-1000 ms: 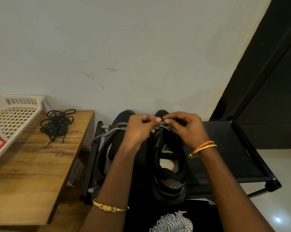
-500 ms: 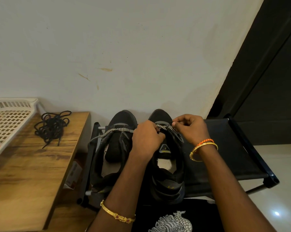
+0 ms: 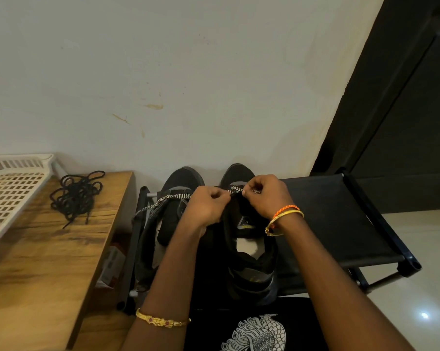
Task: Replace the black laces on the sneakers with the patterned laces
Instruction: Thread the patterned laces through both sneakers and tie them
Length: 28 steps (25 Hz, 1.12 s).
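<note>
Two black sneakers stand side by side on a black rack, toes to the wall: the left sneaker (image 3: 173, 198) and the right sneaker (image 3: 249, 252). A black-and-white patterned lace (image 3: 168, 198) runs across the left sneaker's front to the right sneaker's eyelets. My left hand (image 3: 206, 209) pinches this lace at the right sneaker's front. My right hand (image 3: 269, 196) pinches the lace's other part just beside it. The removed black laces (image 3: 77, 193) lie in a tangle on the wooden table.
A wooden table (image 3: 44, 269) stands at the left, with a white plastic basket (image 3: 9, 188) on its far left. The black fabric rack (image 3: 335, 224) extends to the right of the sneakers. A white wall is right behind, a dark door at right.
Both hands stayed at the right sneaker's front. The left hand shifted slightly left and the right hand closed in on the lace near the eyelets.
</note>
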{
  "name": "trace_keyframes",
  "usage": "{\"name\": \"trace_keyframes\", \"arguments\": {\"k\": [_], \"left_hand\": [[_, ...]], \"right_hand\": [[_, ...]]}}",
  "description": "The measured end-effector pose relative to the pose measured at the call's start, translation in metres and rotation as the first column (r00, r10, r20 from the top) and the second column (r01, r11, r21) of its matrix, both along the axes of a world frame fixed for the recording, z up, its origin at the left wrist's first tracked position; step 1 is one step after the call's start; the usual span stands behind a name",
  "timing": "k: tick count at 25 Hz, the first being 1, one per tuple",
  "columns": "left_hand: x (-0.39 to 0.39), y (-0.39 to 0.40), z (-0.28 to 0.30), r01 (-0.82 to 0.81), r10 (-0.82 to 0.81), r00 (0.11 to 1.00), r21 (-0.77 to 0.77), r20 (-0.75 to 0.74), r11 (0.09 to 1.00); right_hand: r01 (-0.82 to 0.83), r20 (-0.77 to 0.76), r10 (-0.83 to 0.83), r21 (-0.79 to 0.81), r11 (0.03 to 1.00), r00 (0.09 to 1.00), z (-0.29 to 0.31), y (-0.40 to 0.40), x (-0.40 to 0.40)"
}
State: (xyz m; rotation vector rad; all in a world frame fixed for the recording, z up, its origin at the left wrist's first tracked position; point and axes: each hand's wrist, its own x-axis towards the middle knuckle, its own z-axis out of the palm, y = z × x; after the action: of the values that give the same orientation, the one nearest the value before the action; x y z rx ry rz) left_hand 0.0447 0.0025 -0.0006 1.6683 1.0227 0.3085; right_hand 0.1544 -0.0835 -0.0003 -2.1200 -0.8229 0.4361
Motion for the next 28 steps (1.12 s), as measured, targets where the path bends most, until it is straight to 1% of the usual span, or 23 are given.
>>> {"name": "trace_keyframes", "arguments": {"k": [2,6,10,13,15,17,19,22,24,26,28], "left_hand": [[-0.002,0.002,-0.001,-0.031,0.036,0.999,-0.130,0.032,0.991],[-0.006,0.003,0.005,-0.026,0.043,0.997,-0.232,0.068,0.972],[-0.007,0.002,0.008,-0.025,0.046,0.996,-0.244,0.081,0.969],[-0.007,0.004,0.007,-0.006,0.027,0.996,-0.240,0.084,0.971],[-0.006,0.004,0.005,0.008,0.012,0.997,-0.240,0.082,0.971],[-0.003,0.003,0.001,-0.007,0.028,0.996,-0.231,0.088,0.973],[0.001,0.002,-0.005,-0.032,0.044,0.995,-0.131,0.094,0.991],[0.005,0.002,-0.013,-0.046,0.043,0.992,0.028,0.117,0.999],[0.006,0.001,-0.013,-0.034,0.021,0.995,0.134,0.095,0.990],[0.006,0.006,-0.014,-0.059,0.040,0.996,0.278,0.075,0.959],[0.003,0.014,-0.013,-0.155,0.110,0.985,0.394,0.133,0.906]], "right_hand": [[-0.019,0.031,0.021,-0.053,0.998,0.999,-0.004,0.007,-0.001],[0.016,0.060,-0.012,-0.078,0.997,0.998,-0.013,0.016,-0.005],[0.041,0.007,-0.040,-0.096,0.994,0.999,-0.016,0.018,-0.008],[0.067,0.005,-0.066,-0.088,0.994,0.998,-0.017,0.020,-0.010],[0.085,-0.042,-0.088,-0.052,0.995,0.995,-0.018,0.020,-0.009],[0.118,-0.121,-0.118,-0.006,0.993,0.986,-0.016,0.018,-0.009],[0.144,-0.167,-0.137,0.030,0.989,0.976,-0.016,0.017,-0.008],[0.126,-0.191,-0.114,0.052,0.991,0.975,-0.014,0.015,-0.011],[0.127,-0.160,-0.116,0.064,0.990,0.980,-0.012,0.012,-0.012],[0.140,-0.074,-0.137,0.027,0.990,0.988,-0.011,0.007,-0.013],[0.166,-0.074,-0.165,-0.001,0.986,0.983,-0.011,-0.001,-0.014]]}}
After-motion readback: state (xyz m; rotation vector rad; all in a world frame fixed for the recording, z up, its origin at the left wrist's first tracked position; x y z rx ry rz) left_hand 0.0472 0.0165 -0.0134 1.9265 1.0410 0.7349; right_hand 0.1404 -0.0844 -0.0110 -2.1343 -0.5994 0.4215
